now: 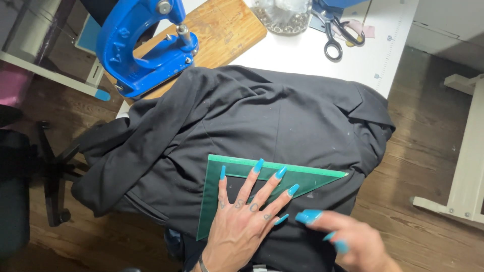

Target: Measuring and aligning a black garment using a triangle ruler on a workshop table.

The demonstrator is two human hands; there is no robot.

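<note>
A black jacket (pixel 262 116) lies spread over the white table (pixel 363 55). On it rests a green see-through triangle ruler (pixel 214 201). My left hand (pixel 242 216) lies flat on the ruler with fingers spread, pressing it onto the cloth. My right hand (pixel 348 236) hovers at the lower right, blurred, its fingertips pinched together just below the ruler's right tip. Whether it holds something small between the fingers I cannot tell.
A blue hand press (pixel 146 45) stands on a wooden board (pixel 227 30) at the back left. Black-handled scissors (pixel 335 35) and a bag of small metal parts (pixel 282 17) lie at the back. An office chair base (pixel 50 171) stands on the wooden floor, left.
</note>
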